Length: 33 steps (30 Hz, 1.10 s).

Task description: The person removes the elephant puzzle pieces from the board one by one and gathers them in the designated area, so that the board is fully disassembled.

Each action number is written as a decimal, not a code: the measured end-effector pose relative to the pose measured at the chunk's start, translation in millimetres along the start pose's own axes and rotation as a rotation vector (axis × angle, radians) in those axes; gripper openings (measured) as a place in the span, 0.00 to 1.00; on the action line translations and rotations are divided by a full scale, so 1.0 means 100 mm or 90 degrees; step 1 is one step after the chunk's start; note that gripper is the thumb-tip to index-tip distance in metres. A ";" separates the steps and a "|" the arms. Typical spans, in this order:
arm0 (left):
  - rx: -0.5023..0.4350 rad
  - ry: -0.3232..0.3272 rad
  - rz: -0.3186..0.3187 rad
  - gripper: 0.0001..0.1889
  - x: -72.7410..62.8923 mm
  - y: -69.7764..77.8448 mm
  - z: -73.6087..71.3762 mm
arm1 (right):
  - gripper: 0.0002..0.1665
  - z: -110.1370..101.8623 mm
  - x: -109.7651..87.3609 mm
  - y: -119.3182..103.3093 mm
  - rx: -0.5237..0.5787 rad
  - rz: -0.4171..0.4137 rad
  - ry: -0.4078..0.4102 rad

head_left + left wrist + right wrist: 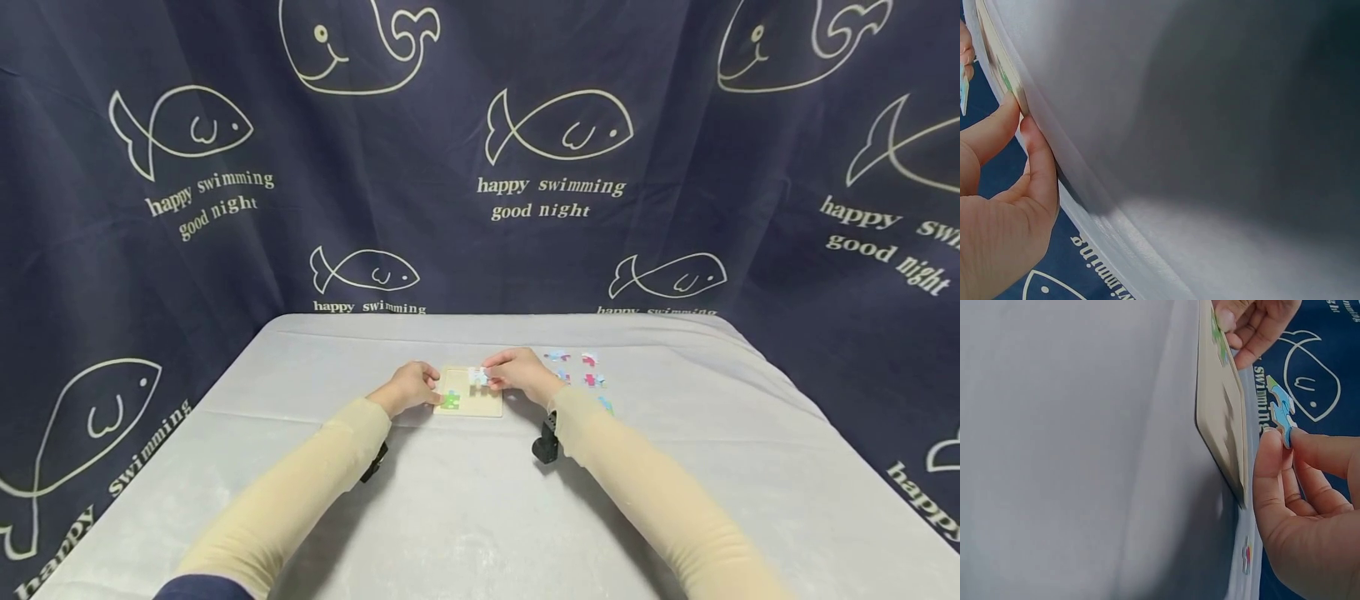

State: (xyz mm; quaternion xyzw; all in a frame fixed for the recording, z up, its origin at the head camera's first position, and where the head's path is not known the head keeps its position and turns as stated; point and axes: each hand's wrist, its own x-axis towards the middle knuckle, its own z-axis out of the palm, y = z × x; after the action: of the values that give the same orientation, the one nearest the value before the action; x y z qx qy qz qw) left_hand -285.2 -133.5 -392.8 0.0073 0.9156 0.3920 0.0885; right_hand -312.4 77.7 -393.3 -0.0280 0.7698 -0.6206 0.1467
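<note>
A pale wooden puzzle tray (480, 409) lies on the table in the head view. Its left edge is pinched between the thumb and fingers of my left hand (408, 387), as the left wrist view also shows. A green puzzle piece (450, 400) sits in the tray's near left corner, by my left thumb. Above the tray's right side, my right hand (525, 372) holds a light blue puzzle piece (1283, 415) between thumb and index finger. That piece is raised off the tray and casts a shadow on it.
Several loose puzzle pieces (595, 381), pink and blue, lie right of the tray, some partly hidden by my right hand. A grey-white cloth covers the table (465, 517). Behind it hangs a dark blue curtain (450, 167) with fish drawings.
</note>
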 end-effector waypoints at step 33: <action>-0.023 -0.005 0.001 0.22 0.00 -0.01 -0.01 | 0.20 -0.66 -0.05 0.11 0.017 0.065 0.046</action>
State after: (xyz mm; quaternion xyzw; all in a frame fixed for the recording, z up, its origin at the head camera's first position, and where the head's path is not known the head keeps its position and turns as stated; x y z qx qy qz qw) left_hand -285.4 -134.9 -392.9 0.0084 0.9081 0.4084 0.0921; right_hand -323.7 143.5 -390.6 0.0358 0.7668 -0.6230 0.1504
